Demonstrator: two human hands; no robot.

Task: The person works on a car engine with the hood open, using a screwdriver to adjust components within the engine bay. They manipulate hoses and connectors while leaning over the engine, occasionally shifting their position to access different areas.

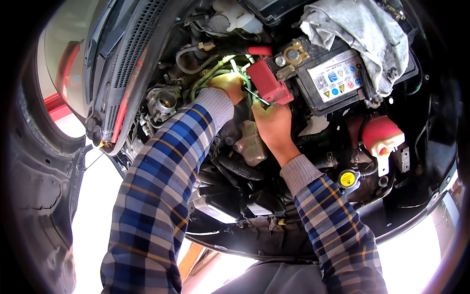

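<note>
Green wires (209,74) lie left of the red cover (270,84). The left hand (229,86) reaches among them, fingertips hidden; its opening and grip cannot be told. Just below the cover, the right hand (274,125) points upward, its hold likewise unclear. Gentle handling seems wisest, wires kept clear of the brass clamp (294,55) right of the cover.

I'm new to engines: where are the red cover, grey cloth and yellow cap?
Red cover (269,81): head view, broad face.
Grey cloth (361,40): head view, middle folds.
Yellow cap (348,179): head view, round top.
</note>
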